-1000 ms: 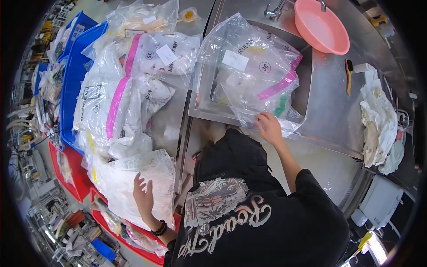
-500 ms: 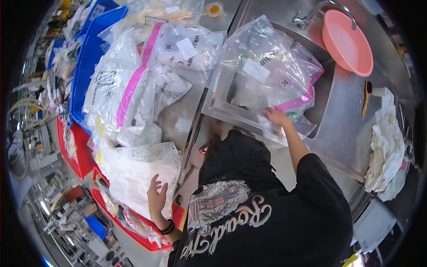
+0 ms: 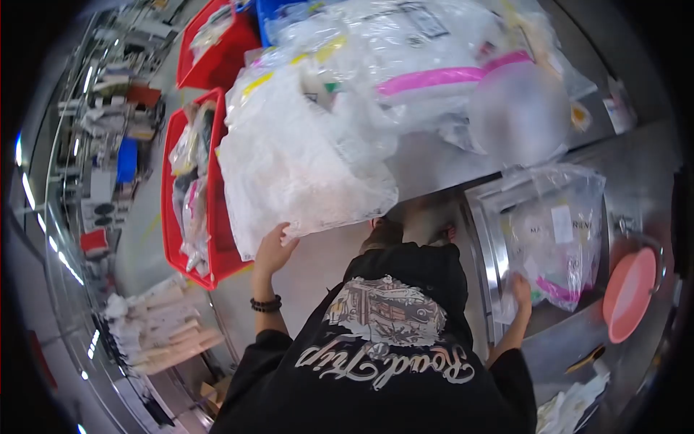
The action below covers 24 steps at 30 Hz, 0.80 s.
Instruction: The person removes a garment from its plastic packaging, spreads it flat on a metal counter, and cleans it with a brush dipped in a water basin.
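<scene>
My left hand (image 3: 275, 249) is at the front edge of a white lacy cloth (image 3: 289, 166) on the metal table. Its thumb stands apart from the fingers, and the fingertips meet or nearly meet the edge. Over on the right, my right hand (image 3: 520, 291) is closed on the near edge of a clear plastic bag (image 3: 553, 235) with a pink strip. This bag lies in the metal sink (image 3: 499, 260), with a white label and print on it; what is inside is hard to make out. The right fingertips are partly hidden.
More clear bags with pink strips (image 3: 434, 81) are heaped behind the cloth. A red bin (image 3: 217, 184) of bagged items stands left of the table. A pink basin (image 3: 629, 296), a brush (image 3: 585, 359) and crumpled white cloth (image 3: 575, 406) lie right of the sink.
The view has swung left, so the sink now appears lower right. My left hand has come to the lacy cloth's edge. My right hand stays at the bag in the sink.
</scene>
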Each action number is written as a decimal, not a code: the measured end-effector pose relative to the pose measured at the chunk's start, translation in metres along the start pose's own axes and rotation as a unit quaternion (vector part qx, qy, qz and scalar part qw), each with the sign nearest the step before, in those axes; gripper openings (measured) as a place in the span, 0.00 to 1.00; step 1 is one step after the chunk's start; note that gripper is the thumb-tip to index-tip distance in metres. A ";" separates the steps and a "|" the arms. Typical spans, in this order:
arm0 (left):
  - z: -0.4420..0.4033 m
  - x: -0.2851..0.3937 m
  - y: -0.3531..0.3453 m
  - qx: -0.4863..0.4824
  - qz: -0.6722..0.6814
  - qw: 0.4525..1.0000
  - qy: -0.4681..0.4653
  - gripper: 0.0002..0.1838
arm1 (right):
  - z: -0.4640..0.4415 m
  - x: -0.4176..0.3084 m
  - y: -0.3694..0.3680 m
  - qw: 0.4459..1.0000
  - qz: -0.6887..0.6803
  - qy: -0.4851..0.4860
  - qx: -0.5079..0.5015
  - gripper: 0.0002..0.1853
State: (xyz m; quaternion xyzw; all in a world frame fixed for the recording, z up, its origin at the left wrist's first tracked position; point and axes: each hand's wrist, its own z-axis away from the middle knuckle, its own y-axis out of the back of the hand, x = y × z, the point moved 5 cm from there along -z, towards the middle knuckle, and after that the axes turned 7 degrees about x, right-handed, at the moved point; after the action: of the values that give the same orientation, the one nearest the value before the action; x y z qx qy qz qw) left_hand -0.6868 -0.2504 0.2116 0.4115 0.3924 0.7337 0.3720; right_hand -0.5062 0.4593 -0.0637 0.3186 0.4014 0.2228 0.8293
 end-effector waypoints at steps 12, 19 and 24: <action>-0.074 -0.147 0.057 0.262 0.040 0.957 0.118 0.35 | 0.030 -0.187 0.068 0.965 0.060 -0.256 -0.021 0.27; -0.077 -0.225 0.034 0.158 0.137 0.954 0.214 0.40 | 0.011 -0.390 -0.012 0.995 0.033 0.081 0.057 0.31; -0.047 -0.275 0.013 0.181 0.103 0.947 0.244 0.41 | -0.002 -0.488 -0.119 0.986 0.044 0.158 0.042 0.41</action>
State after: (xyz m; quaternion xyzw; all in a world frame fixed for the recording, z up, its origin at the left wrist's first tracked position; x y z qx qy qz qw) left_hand -0.6258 -0.5070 0.1205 0.3182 0.5528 0.7628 0.1063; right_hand -0.7764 0.0725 0.1068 0.3316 0.5219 0.2892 0.7307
